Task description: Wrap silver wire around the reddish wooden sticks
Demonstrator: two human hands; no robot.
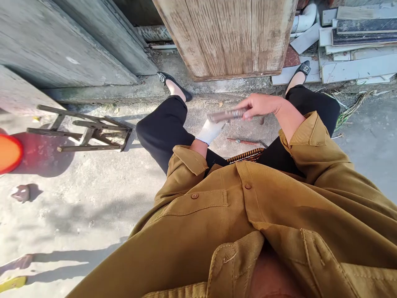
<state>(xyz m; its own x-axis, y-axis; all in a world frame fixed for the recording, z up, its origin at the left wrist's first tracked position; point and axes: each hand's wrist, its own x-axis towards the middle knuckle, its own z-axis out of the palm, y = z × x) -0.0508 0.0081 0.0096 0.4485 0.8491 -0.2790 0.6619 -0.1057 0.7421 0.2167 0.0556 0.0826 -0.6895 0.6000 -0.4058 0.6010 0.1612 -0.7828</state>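
Note:
My right hand (260,105), bare, grips one end of a brown, rod-shaped tool (221,116) with a greyish metal band near my fingers. The tool is blurred, so its exact kind is unclear. My left hand (211,130), in a white glove with a blue cuff edge, is right beneath the tool's other end. Its fingers are hidden there, and I cannot tell whether it grips the tool. On the ground between my legs lies a thin reddish-brown tool (243,141) with a metal piece on it.
A weathered plank panel (229,37) stands in front of my feet. At left are a small wooden stool (89,128) on its side, grey boards (74,45) and an orange-red round object (9,154). Stacked boards (356,72) and a white pipe (305,20) are at upper right.

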